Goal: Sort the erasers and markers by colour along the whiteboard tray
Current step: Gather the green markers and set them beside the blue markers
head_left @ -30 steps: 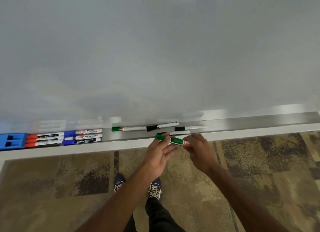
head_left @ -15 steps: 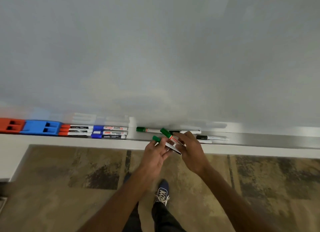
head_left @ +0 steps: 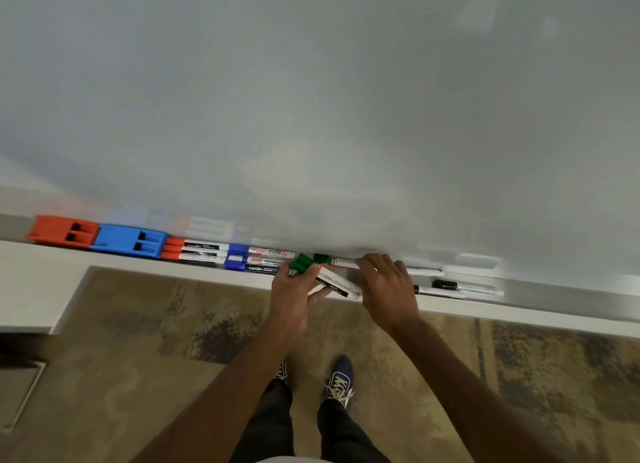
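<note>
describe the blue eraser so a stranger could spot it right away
Follow the whiteboard tray to its left end. The blue eraser is the chunky block second from the end, between the orange eraser and the orange-capped markers; it alone is a blue block.

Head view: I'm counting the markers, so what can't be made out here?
- Green markers in the left hand: fingers hide the barrels; count unclear.
- Marker on the tray beneath the right hand: mostly covered.
- Black markers: blurred, labels unreadable.

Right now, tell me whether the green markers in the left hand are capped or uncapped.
Capped: the green markers show green caps on their ends poking past the left hand.
</note>
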Available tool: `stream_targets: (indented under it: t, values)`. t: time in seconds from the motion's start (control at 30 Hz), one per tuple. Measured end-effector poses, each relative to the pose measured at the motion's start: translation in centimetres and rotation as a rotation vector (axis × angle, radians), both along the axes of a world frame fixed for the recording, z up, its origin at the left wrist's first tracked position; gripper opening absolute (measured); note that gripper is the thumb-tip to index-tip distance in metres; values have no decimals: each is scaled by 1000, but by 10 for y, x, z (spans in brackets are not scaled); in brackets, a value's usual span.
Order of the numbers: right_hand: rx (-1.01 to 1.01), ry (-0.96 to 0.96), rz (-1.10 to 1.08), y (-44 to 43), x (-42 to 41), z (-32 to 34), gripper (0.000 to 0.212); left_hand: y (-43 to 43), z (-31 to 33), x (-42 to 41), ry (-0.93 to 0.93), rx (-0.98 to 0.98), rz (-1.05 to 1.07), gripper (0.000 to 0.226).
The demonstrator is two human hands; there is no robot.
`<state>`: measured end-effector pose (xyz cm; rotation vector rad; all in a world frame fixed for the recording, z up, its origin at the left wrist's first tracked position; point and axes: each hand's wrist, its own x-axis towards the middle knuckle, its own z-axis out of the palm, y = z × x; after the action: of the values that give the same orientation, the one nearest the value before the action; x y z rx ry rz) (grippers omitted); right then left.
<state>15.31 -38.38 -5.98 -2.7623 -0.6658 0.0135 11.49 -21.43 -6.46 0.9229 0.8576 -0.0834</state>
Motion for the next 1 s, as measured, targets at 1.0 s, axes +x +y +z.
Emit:
stream_targets:
  t: [1.0]
  values:
    - [1196, 938, -658, 58, -30, -14, 12, 36, -10, -18, -35, 27, 98, 47]
